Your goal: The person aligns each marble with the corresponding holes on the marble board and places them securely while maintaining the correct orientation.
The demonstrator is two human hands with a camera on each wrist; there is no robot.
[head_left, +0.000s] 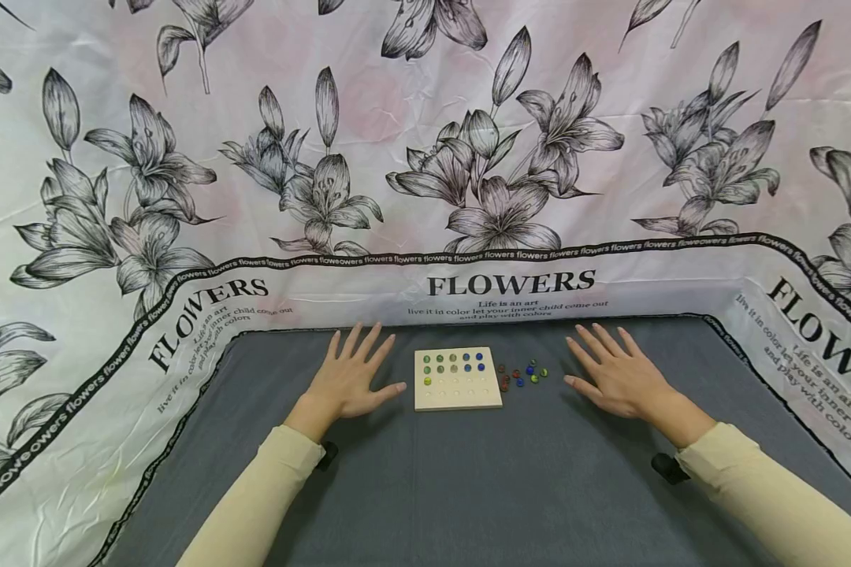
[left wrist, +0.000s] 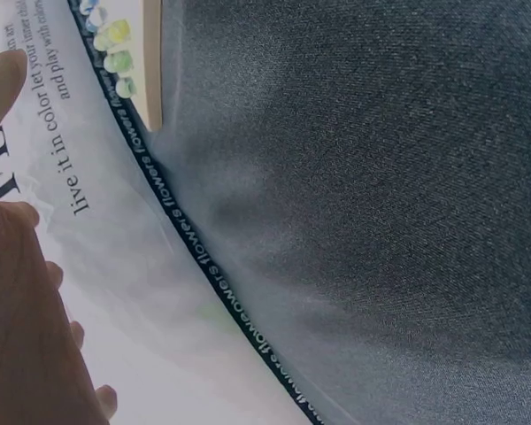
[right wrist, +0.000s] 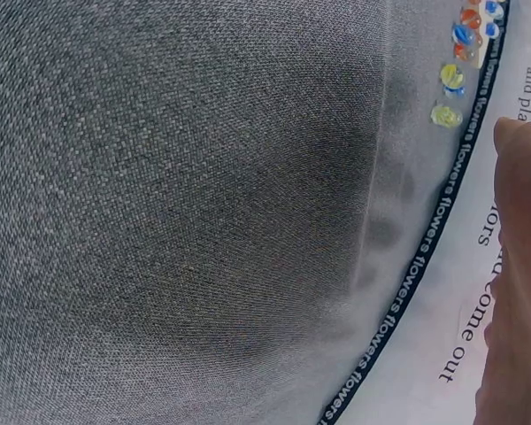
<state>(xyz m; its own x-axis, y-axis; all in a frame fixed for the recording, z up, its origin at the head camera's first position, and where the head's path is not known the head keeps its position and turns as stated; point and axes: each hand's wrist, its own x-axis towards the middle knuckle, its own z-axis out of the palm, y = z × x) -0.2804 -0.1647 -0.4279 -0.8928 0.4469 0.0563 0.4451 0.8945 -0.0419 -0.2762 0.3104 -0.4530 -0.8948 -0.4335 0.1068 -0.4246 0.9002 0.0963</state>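
A pale wooden board (head_left: 458,395) with rows of shallow holes lies between the two hands. Marbles fill its two back rows, green and clear toward the left and blue toward the right; one yellow-green marble (head_left: 427,381) sits at the left of the third row. Several loose marbles (head_left: 520,382), red, blue and yellow-green, lie just right of the board. My left hand (head_left: 352,380) is spread with straight fingers left of the board, holding nothing. Spread likewise, my right hand (head_left: 618,373) is right of the loose marbles and grips nothing. Both hands seem raised above the cloth.
Dark grey cloth (head_left: 461,488) covers the table. A white curtain (head_left: 369,291) printed with flowers and lettering rises behind it and along both sides. A black wrist device (head_left: 670,468) shows under the right cuff, another (head_left: 328,455) under the left.
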